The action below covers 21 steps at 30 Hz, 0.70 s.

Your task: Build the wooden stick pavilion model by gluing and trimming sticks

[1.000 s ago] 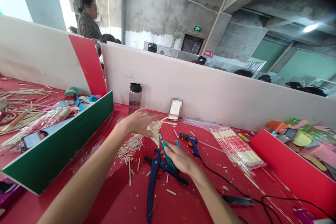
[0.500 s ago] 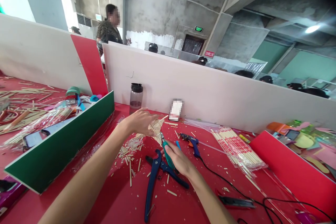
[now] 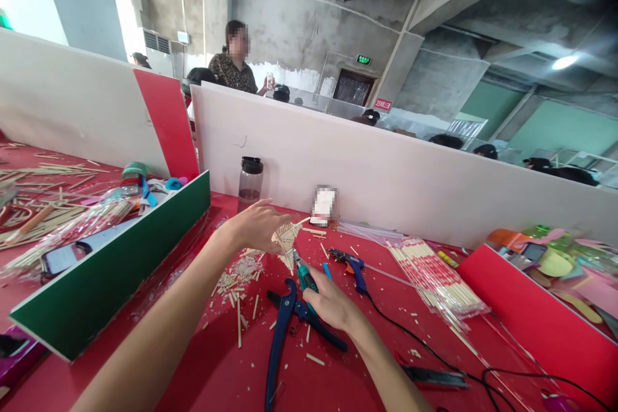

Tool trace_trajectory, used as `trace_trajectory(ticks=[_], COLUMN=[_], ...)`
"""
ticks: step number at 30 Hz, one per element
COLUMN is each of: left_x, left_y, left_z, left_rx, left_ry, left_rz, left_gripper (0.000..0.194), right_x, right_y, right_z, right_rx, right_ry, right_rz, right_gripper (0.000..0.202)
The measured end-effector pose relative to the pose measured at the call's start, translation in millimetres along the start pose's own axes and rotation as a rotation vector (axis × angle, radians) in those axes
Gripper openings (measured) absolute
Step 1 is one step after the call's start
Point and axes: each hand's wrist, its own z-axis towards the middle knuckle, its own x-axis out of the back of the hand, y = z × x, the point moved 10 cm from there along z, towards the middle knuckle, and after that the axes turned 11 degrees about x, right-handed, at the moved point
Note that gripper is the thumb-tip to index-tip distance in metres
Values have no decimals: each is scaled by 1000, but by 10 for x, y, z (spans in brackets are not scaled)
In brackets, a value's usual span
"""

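My left hand (image 3: 253, 226) is closed on the edge of a small structure of glued wooden sticks (image 3: 286, 238), its fingertips partly hidden. In my right hand (image 3: 328, 299) is a pair of green-handled pliers (image 3: 306, 278), gripped by the handles. Their metal tip points up at the lower edge of the stick structure; I cannot tell whether it touches. Just below lie blue-handled pipe cutters (image 3: 284, 328), spread apart on the red table (image 3: 232, 376). Right of my right hand rests a blue hot glue gun (image 3: 356, 267) with a black cord.
Stick scraps (image 3: 241, 273) litter the table. A water bottle (image 3: 251, 180) and a phone (image 3: 323, 206) stand by the white partition (image 3: 386, 174). Packed sticks (image 3: 434, 273) lie right, near a red board (image 3: 541, 299); a green board (image 3: 120, 270) stands left. A person (image 3: 235, 61) is beyond the partition.
The pliers have drawn slightly down and left, with my right hand. My left hand has barely moved. Behind the partition, the person has shifted right.
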Motion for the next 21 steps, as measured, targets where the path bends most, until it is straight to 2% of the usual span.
trace_trajectory(ticks=[5, 9, 11, 16, 21], left_x=[-11, -22, -30, -52, -35], left_y=[23, 21, 16, 30, 25], left_z=[-4, 5, 9, 13, 13], left_rx=[-10, -8, -6, -13, 0], left_ry=[1, 14, 17, 5, 16], left_rz=[4, 17, 18, 7, 14], left_gripper=[79, 80, 80, 79, 77], right_x=[-65, -76, -66, -26, -47], right_y=[93, 136, 130, 29, -18], right_z=[-8, -4, -6, -15, -9], right_rx=[-21, -12, -13, 19, 28], right_ry=[-8, 16, 11, -4, 8], right_rz=[-7, 10, -22, -68, -96], right_gripper=[41, 38, 41, 65, 59])
